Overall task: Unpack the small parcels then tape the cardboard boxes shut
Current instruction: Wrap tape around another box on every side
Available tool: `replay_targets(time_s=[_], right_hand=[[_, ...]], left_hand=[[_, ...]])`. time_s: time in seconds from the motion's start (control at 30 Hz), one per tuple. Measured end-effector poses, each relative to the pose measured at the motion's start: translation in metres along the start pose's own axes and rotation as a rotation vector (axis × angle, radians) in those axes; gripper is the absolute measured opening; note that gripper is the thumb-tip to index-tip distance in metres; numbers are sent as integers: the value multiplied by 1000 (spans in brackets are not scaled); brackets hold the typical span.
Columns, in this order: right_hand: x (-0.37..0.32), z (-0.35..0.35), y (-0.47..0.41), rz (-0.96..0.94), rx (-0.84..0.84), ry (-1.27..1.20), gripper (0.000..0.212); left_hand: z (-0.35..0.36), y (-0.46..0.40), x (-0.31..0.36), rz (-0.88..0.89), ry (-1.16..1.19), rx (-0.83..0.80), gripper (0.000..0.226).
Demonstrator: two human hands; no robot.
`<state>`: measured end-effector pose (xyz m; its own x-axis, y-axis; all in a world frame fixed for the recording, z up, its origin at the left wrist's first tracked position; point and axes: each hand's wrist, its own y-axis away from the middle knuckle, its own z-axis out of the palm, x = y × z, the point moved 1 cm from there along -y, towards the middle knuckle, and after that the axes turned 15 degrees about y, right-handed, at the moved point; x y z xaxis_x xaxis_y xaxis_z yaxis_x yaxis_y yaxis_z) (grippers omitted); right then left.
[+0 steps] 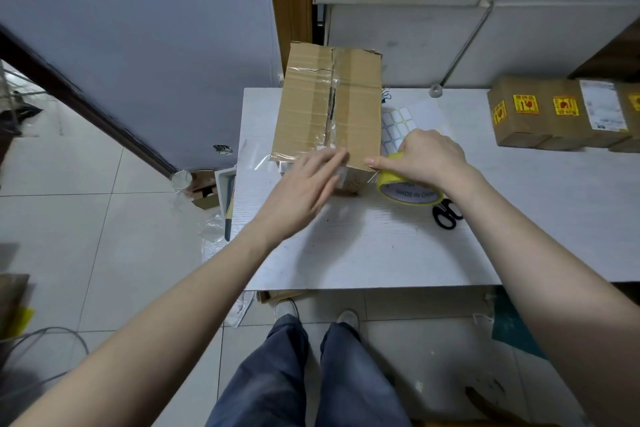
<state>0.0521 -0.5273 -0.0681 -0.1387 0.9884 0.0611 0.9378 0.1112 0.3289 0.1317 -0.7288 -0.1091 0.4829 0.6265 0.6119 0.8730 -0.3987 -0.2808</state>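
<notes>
**Item: near-edge tape seal, box on bench**

White laminate table (363, 246) over pale floor tiles, grey panels behind.

- Brown cardboard box (329, 107), flaps closed, stands at the table's far left; old clear tape crosses its centre seam.
- Your left hand (304, 184): fingers straight and together, pressing flat on the box's near top edge, where a clear tape strip (263, 159) overhangs to the left.
- Your right hand (426, 156): curled round the yellow-cored roll of clear tape (405, 187), held against the box's near right corner, forefinger extended along the edge.
- Black-handled scissors (448, 213) lie just beside the roll.
- Small brown parcels with yellow labels (554, 114) sit well apart, far right.

Handling note: keep the tape taut, smooth outward from the seam to clear wrinkles, then fold the loose end down the side before cutting.
</notes>
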Motion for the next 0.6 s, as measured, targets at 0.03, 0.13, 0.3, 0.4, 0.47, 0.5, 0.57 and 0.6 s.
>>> replay_targets(time_s=[0.03,0.13,0.3,0.4,0.47,0.5,0.57,0.6], right_hand=[[1,0,0,-1,-1,-9,70],[1,0,0,4,0,-25,69],[0,-1,-2,18,-20,-13,70],[0,-2,-3,16,-25,5,69],[-1,-3,-3,12,-24,15,69],[-1,-3,-3,10,-25,19,68],[-3,-4,-3,7,-28,25,67],[-3,-4,-3,5,-29,28,67]], left_hand=[[-5,5,-4,-9,29,23,41],[-17,25,-17,-69,7,178,37],[-29,43,-35,-195,12,387,26],[-32,40,-33,-269,62,440,24],[-32,34,-29,-354,157,485,23],[-32,31,-27,-429,237,521,23],[-34,24,-25,-585,378,575,21],[-35,20,-26,-648,423,584,20]])
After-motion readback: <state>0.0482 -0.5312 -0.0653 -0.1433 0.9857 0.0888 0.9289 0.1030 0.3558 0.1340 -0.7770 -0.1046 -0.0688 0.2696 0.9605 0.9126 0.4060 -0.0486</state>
